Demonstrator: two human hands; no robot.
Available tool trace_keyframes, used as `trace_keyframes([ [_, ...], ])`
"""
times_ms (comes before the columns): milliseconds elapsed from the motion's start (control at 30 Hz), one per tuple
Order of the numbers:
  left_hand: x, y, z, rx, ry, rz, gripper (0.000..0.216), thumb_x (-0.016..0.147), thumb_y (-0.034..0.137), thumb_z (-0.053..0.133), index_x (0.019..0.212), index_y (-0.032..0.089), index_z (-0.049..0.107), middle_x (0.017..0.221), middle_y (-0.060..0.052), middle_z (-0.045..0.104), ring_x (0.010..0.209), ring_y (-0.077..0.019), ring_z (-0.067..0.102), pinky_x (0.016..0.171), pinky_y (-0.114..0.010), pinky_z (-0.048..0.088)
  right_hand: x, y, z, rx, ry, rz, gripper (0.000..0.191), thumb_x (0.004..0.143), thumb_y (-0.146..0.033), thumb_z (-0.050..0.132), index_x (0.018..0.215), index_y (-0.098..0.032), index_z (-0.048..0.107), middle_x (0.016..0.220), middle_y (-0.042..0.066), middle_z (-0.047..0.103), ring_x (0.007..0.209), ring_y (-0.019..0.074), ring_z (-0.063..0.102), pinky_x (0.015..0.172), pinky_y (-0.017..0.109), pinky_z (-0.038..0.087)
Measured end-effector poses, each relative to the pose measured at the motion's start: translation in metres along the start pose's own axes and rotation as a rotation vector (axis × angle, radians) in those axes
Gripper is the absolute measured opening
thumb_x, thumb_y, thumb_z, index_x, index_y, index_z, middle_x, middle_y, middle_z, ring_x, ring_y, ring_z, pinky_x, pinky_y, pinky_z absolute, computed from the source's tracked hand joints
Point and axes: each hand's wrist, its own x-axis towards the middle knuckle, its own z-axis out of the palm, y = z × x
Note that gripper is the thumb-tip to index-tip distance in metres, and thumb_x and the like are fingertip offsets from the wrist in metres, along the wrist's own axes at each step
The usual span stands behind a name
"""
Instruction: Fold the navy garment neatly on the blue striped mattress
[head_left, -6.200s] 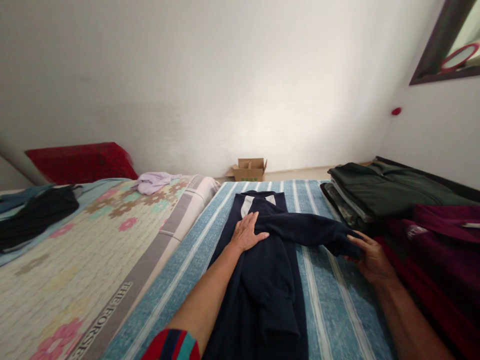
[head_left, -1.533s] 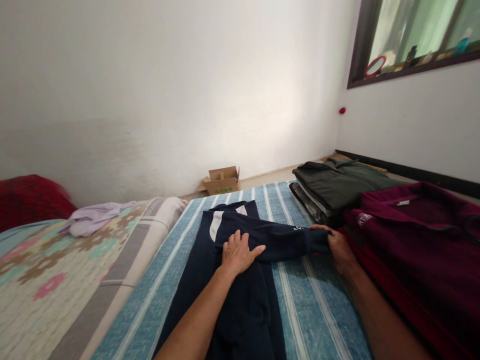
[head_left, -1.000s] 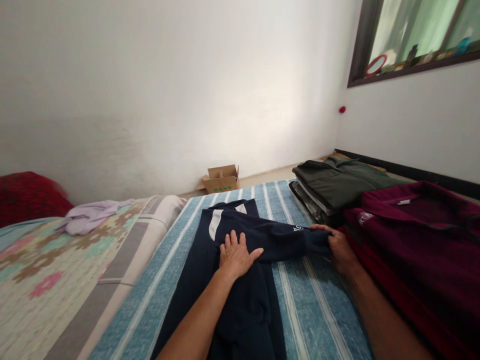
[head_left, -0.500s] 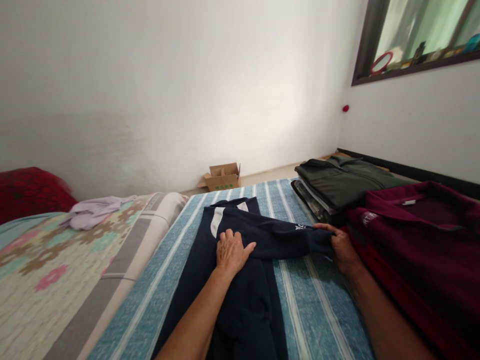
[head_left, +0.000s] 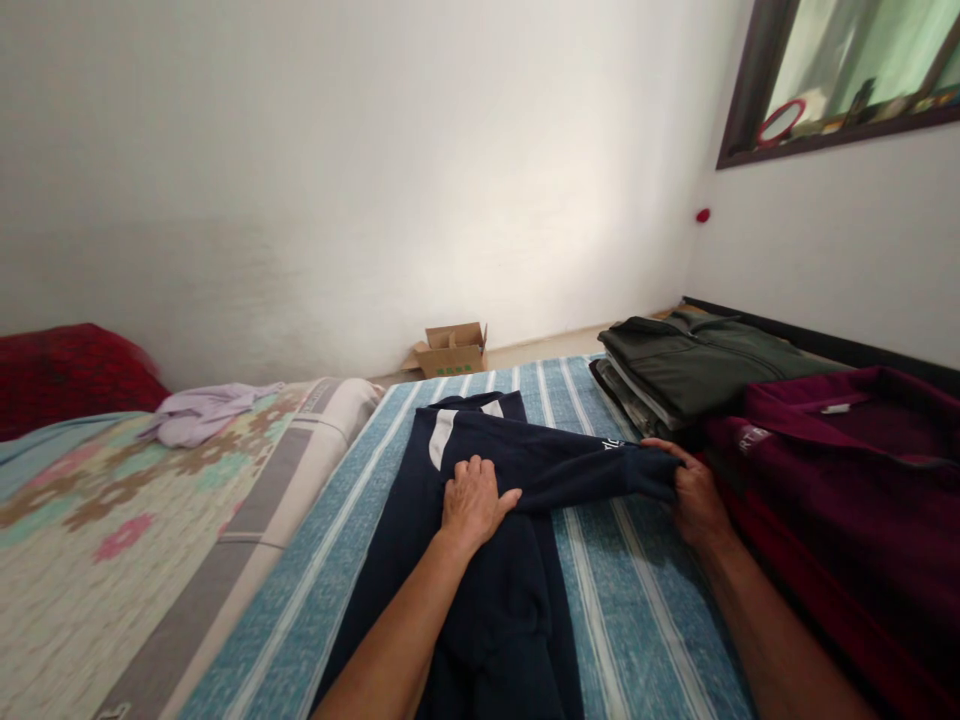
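Observation:
A dark navy sweatshirt [head_left: 517, 590] with white shoulder patches lies on a blue striped bed sheet [head_left: 277, 590]. My left hand [head_left: 474, 500] rests on the upper part of it, palm down, thumb spread to the right and fingers bent a little against the cloth. One sleeve [head_left: 577, 468], with white lettering, stretches out to the right. Its cuff end is pinched between the thumb and fingers of my right hand [head_left: 694, 490], beside the folded clothes. The lower end of the sweatshirt runs out of view beneath my left forearm.
At the right are a stack of folded clothes topped by a dark green jacket [head_left: 720, 360] and a folded purple top [head_left: 847, 450]. A flowered bed cover [head_left: 150, 510] with a lilac cloth [head_left: 214, 412] lies left. An opened cardboard box [head_left: 451, 352] stands by the wall.
The whole view has swung slightly, so everything sits a little further right. Both hands keep their places on the sweatshirt, and the sleeve stays stretched out.

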Motion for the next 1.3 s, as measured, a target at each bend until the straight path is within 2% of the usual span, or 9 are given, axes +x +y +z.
trace_keyframes([
  [233,0.003,-0.003,0.004,-0.003,0.02,0.016,0.045,0.08,0.055,0.049,0.101,0.015,0.056,0.108,-0.014,0.056,0.105,-0.0302,0.05,0.082,-0.039,0.045,0.001,0.001,0.0,0.007,0.0,-0.019,0.035,0.057,-0.025,0.066,0.092,-0.022,0.067,0.077,-0.001,0.069,0.065,0.0149,0.062,0.058,0.023,0.049],
  [433,-0.001,-0.008,-0.003,-0.072,-0.098,0.091,0.052,0.082,0.054,0.043,0.113,0.014,0.051,0.118,-0.016,0.055,0.113,-0.0323,0.049,0.088,-0.044,0.042,-0.002,-0.003,0.004,0.035,-0.026,-0.033,0.038,0.06,-0.028,0.067,0.098,-0.023,0.066,0.081,-0.001,0.069,0.072,0.0161,0.064,0.066,0.025,0.051],
  [567,0.002,-0.019,-0.011,-0.132,-0.254,0.138,0.077,0.071,0.059,0.056,0.13,0.012,0.042,0.142,-0.019,0.037,0.13,-0.033,0.036,0.099,-0.042,0.036,-0.002,-0.002,0.004,0.01,0.032,-0.007,0.035,0.059,-0.028,0.067,0.093,-0.021,0.067,0.077,0.0,0.069,0.067,0.0169,0.064,0.059,0.025,0.051],
  [633,0.004,-0.025,-0.012,-0.144,-0.284,0.16,0.086,0.066,0.056,0.063,0.135,0.012,0.037,0.148,-0.019,0.028,0.134,-0.0322,0.03,0.104,-0.04,0.032,-0.002,-0.001,0.003,-0.009,0.057,0.01,0.035,0.058,-0.028,0.067,0.093,-0.021,0.067,0.076,0.0,0.069,0.063,0.0175,0.064,0.053,0.025,0.05],
  [700,0.007,-0.031,-0.011,-0.138,-0.255,0.189,0.077,0.07,0.05,0.061,0.134,0.014,0.039,0.145,-0.016,0.034,0.131,-0.0303,0.036,0.103,-0.038,0.033,-0.002,0.0,0.002,-0.029,0.081,0.027,0.037,0.057,-0.028,0.066,0.093,-0.02,0.067,0.075,0.001,0.069,0.062,0.0188,0.064,0.05,0.026,0.05],
  [833,0.007,-0.034,-0.004,-0.092,-0.134,0.258,0.041,0.078,0.03,0.053,0.116,0.017,0.052,0.12,-0.01,0.056,0.109,-0.0249,0.055,0.092,-0.035,0.043,-0.001,0.002,-0.003,-0.052,0.087,0.043,0.044,0.058,-0.028,0.063,0.1,-0.019,0.066,0.082,0.002,0.071,0.068,0.0206,0.066,0.049,0.026,0.051],
  [933,0.004,-0.029,0.001,-0.029,-0.044,0.256,0.03,0.077,0.015,0.048,0.106,0.018,0.054,0.112,-0.008,0.056,0.1,-0.0226,0.057,0.086,-0.034,0.046,-0.001,0.004,-0.005,-0.057,0.076,0.044,0.048,0.06,-0.028,0.062,0.107,-0.02,0.066,0.088,0.002,0.071,0.073,0.021,0.066,0.051,0.026,0.052],
  [1033,0.0,-0.022,0.006,0.043,0.016,0.198,0.032,0.074,0.004,0.043,0.1,0.018,0.054,0.109,-0.009,0.054,0.1,-0.0236,0.054,0.079,-0.035,0.047,0.0,0.005,-0.007,-0.035,0.077,0.042,0.049,0.06,-0.028,0.063,0.108,-0.022,0.066,0.09,0.002,0.07,0.076,0.0213,0.067,0.053,0.026,0.053],
  [1300,-0.002,-0.018,0.014,-0.021,0.115,0.114,0.015,0.085,0.015,0.041,0.09,0.018,0.055,0.097,-0.008,0.058,0.094,-0.0236,0.053,0.078,-0.036,0.046,0.0,0.009,-0.01,-0.009,0.083,0.056,0.047,0.059,-0.032,0.068,0.105,-0.022,0.067,0.089,0.001,0.07,0.072,0.0197,0.066,0.049,0.025,0.053],
])
